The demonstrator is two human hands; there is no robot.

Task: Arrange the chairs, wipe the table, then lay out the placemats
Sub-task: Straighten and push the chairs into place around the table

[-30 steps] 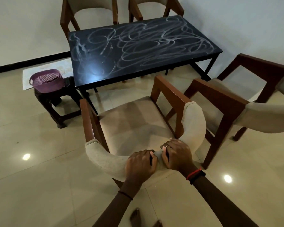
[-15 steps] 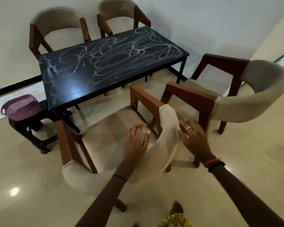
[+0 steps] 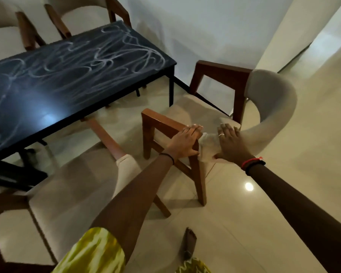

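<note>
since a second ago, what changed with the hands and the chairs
Both hands let go of the near chair and moved right to the second chair: the left hand now rests on its wooden armrest, the right hand on its padded backrest end. Fingers lie mostly straight, so no firm grip shows. Unchanged: the table keeps its white smears, and the far chairs stand as before.

Near chair cut off left/btm; table left end out of frame.

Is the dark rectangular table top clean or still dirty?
Still dirty: whitish swirling smears cover the dark rectangular table top.
</note>
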